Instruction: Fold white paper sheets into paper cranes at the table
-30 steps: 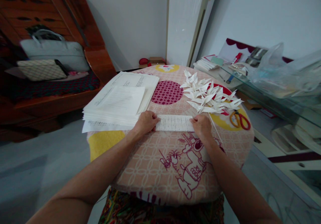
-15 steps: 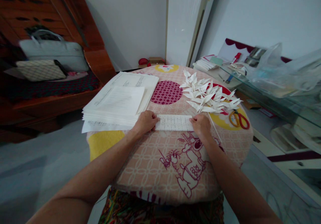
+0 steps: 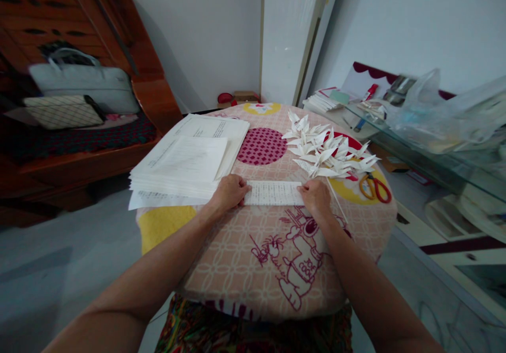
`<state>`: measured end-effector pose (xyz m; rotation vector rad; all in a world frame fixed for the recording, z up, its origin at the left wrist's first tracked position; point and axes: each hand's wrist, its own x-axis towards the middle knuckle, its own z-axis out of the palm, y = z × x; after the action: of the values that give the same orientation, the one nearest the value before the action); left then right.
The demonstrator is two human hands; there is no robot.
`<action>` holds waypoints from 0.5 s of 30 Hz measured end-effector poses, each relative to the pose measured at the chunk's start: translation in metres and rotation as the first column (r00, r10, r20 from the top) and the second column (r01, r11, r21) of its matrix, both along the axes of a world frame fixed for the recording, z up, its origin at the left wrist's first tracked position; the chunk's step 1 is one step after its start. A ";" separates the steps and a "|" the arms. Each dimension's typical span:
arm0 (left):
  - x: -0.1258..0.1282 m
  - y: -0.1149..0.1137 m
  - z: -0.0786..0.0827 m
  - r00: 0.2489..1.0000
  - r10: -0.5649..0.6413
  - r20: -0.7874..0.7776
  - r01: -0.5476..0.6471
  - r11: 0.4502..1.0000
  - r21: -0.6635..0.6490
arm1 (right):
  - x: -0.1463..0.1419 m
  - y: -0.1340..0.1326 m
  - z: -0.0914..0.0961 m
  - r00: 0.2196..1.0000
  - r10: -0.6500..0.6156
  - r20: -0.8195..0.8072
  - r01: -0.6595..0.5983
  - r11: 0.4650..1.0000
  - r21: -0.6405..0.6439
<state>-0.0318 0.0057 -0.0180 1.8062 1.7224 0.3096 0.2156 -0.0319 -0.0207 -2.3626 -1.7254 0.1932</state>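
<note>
A: Entry for this moment. Where is the workpiece?

B: A narrow white rectangular strip of printed paper (image 3: pixel 272 193) lies crosswise on the round table's pink patterned cloth (image 3: pixel 229 258), spanned between the two hands.

A: State of the hands?

B: Left hand (image 3: pixel 230 192): fingers curled, gripping the strip's left end. Right hand (image 3: pixel 317 197): likewise, at the right end. Whether any fingertip is tucked beneath the paper cannot be told.

A: Change over the last second?

B: Almost none. Both hands and the strip keep the same arrangement; the whole view has drifted slightly, probably head motion.

A: Meaning for the work?

B: Judged a steady hold, the strip kept straight. No new fold is observed.

A: Surroundings?

B: Unchanged. A thick stack of large white printed sheets (image 3: pixel 158 155), a smaller white paper sheet (image 3: pixel 197 158) on top, sits beyond the left hand. Beyond the right hand: a cluster of pointed, folded white paper shapes (image 3: pixel 322 154), with red-and-orange-handled scissors (image 3: pixel 378 186) just beside it.
</note>
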 end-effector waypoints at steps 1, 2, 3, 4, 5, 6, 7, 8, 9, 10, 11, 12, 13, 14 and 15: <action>0.000 -0.001 0.001 0.999 -0.016 -0.036 0.017 0.999 0.038 | 0.000 0.000 0.000 1.000 -0.001 -0.002 0.001 1.000 0.001; 0.000 -0.002 0.002 0.996 -0.029 -0.082 0.037 0.995 0.091 | 0.000 0.001 0.000 1.000 -0.003 -0.006 0.003 1.000 0.001; 0.000 -0.002 0.003 0.991 -0.039 -0.130 0.058 0.987 0.152 | 0.000 0.001 0.001 1.000 -0.004 -0.012 0.004 1.000 0.000; 0.001 -0.003 0.003 0.985 -0.046 -0.169 0.082 0.974 0.212 | 0.000 0.001 0.001 1.000 -0.006 -0.018 0.006 1.000 -0.003; 0.001 -0.004 0.003 0.980 -0.056 -0.191 0.108 0.956 0.273 | 0.000 0.001 0.001 1.000 -0.007 -0.024 0.007 1.000 -0.005; 0.001 -0.004 0.002 0.977 -0.074 -0.198 0.139 0.931 0.338 | 0.000 0.001 0.001 1.000 -0.008 -0.027 0.008 1.000 -0.007; 0.001 -0.003 0.001 0.975 -0.108 -0.194 0.180 0.897 0.405 | -0.001 0.001 0.001 1.000 -0.008 -0.029 0.008 1.000 -0.008; 0.001 -0.003 -0.001 0.969 -0.162 -0.187 0.233 0.852 0.469 | -0.001 0.001 0.001 1.000 -0.008 -0.027 0.008 1.000 -0.008; 0.001 -0.001 -0.003 0.955 -0.232 -0.183 0.295 0.796 0.529 | -0.001 0.002 0.001 1.000 -0.009 -0.024 0.009 1.000 -0.007; 0.001 0.001 -0.006 0.930 -0.316 -0.186 0.364 0.738 0.568 | -0.001 0.002 0.001 1.000 -0.008 -0.019 0.008 1.000 -0.008; 0.001 0.003 -0.008 0.892 -0.412 -0.185 0.438 0.690 0.576 | -0.001 0.001 0.001 1.000 -0.006 -0.013 0.006 1.000 -0.010; 0.000 0.005 -0.010 0.847 -0.501 -0.176 0.504 0.653 0.566 | -0.001 0.001 0.001 1.000 -0.004 -0.010 0.004 1.000 -0.013; 0.000 0.007 -0.012 0.791 -0.588 -0.172 0.575 0.616 0.538 | -0.001 0.001 0.001 1.000 -0.001 -0.008 0.001 1.000 -0.017; -0.002 0.009 -0.014 0.749 -0.643 -0.163 0.619 0.588 0.521 | -0.001 0.001 0.001 1.000 0.002 -0.010 -0.002 1.000 -0.021; -0.003 0.010 -0.015 0.715 -0.681 -0.157 0.650 0.566 0.508 | -0.001 0.001 0.001 1.000 0.004 -0.012 -0.004 1.000 -0.023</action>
<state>-0.0344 0.0159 -0.0327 2.6783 0.8005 0.5354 0.2146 -0.0306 -0.0201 -2.3694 -1.7320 0.2283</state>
